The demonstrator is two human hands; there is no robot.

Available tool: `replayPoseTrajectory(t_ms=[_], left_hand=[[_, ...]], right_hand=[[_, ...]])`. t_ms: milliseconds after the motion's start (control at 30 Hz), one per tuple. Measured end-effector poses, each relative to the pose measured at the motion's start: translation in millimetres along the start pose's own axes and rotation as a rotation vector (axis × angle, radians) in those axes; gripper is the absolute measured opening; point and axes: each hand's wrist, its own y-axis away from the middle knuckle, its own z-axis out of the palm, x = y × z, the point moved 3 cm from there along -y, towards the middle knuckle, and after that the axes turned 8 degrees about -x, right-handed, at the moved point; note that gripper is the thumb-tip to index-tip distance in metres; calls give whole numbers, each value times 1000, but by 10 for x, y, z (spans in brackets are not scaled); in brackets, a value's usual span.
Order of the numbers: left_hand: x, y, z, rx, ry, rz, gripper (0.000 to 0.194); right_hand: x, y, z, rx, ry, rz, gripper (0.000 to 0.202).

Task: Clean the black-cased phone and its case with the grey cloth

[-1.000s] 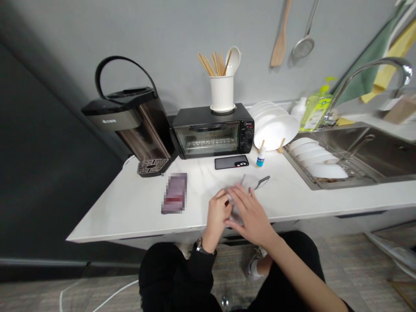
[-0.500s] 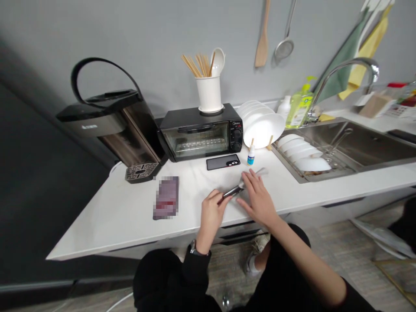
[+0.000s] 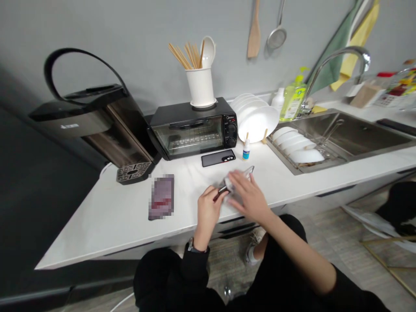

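My left hand (image 3: 208, 206) is closed, thumb and fingers pinching one end of a slim dark item (image 3: 223, 190) with a reddish-brown tip. My right hand (image 3: 248, 195) lies over the far part of that item, fingers stretched out and thumb apart, smeared by motion. Under its fingers shows a blurred whitish patch I cannot identify. Past the fingertips sticks out a clear, dark-edged corner (image 3: 251, 169); its kind I cannot tell. Just beyond stand a small white bottle with a blue label (image 3: 246, 151) and a black phone (image 3: 218, 158), lying flat.
A pixelated purplish item (image 3: 162, 196) lies on the white counter (image 3: 107, 225), left of my hands. Behind are a drinks dispenser (image 3: 110, 125), a toaster oven (image 3: 191, 132) bearing a utensil holder (image 3: 199, 86), and racked plates (image 3: 260, 123). At right is a sink (image 3: 354, 143) with bowls (image 3: 305, 156).
My right hand has slid left along the dark item, nearer my left hand. The clear corner now shows more plainly past its fingers. The camera view has shifted slightly.
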Motion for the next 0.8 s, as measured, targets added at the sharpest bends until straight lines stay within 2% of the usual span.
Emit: replayPoseTrajectory(t_ms=[67, 100, 133, 233, 267, 400, 433, 533, 567, 600, 733, 767, 800], left_hand=[[5, -5, 6, -16, 10, 0, 34], [8, -6, 9, -19, 15, 0, 35], [11, -6, 12, -20, 17, 1, 35], [18, 0, 17, -2, 14, 4, 34], [21, 2, 19, 2, 14, 3, 34], [31, 7, 22, 5, 22, -10, 37], [28, 8, 21, 6, 24, -16, 37], [8, 7, 16, 12, 38, -23, 33], [3, 5, 14, 14, 41, -20, 32], [-1, 2, 13, 16, 42, -16, 32], [-9, -13, 19, 8, 29, -20, 40], [-11, -15, 20, 9, 27, -24, 39], [-13, -16, 21, 10, 25, -27, 36]], right_hand=[[117, 11, -44, 124, 8, 193, 77], [121, 20, -44, 129, 5, 207, 80], [85, 27, -29, 90, -1, 155, 85], [-80, 65, 30, -99, -7, -133, 91], [-84, 75, 29, -109, 0, -155, 89], [86, 64, -34, 81, 18, 128, 78], [80, 58, -30, 82, 8, 133, 80], [-75, 40, 29, -77, -26, -120, 90], [-102, 36, 37, -114, -28, -181, 90], [-88, 26, 30, -111, -24, -178, 88], [136, -11, -65, 107, 10, 167, 73], [128, -16, -65, 109, 9, 166, 74], [80, -23, -47, 67, 3, 104, 78]])
